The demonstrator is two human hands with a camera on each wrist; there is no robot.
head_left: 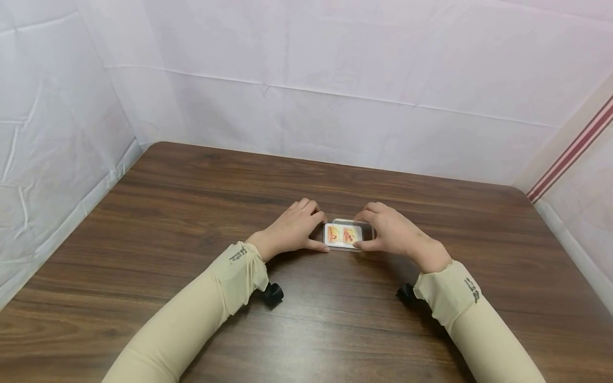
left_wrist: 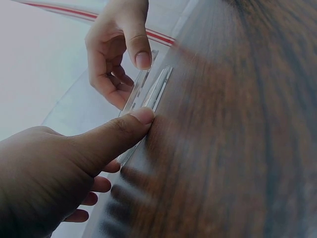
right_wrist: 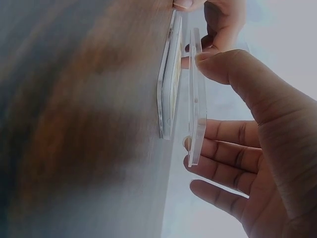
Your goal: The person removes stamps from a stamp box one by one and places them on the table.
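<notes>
A small clear plastic case [head_left: 346, 234] with orange-printed cards inside lies flat on the brown wooden table [head_left: 191, 213], near its middle. My left hand [head_left: 323, 232] pinches the case's left end between thumb [left_wrist: 124, 130] and curled fingers, holding the base [right_wrist: 167, 84] down. My right hand [head_left: 359, 231] pinches the right end. In the right wrist view its thumb and fingers hold the clear lid [right_wrist: 196, 94], raised a little off the base and parallel to it. The lid [left_wrist: 140, 89] also appears edge-on in the left wrist view.
White sheeting [head_left: 335, 80] walls the table at the back and on both sides. A red-striped band [head_left: 570, 151] runs down the right wall. Small black wrist cameras [head_left: 273, 293] sit under each sleeve. Bare wood lies all around the case.
</notes>
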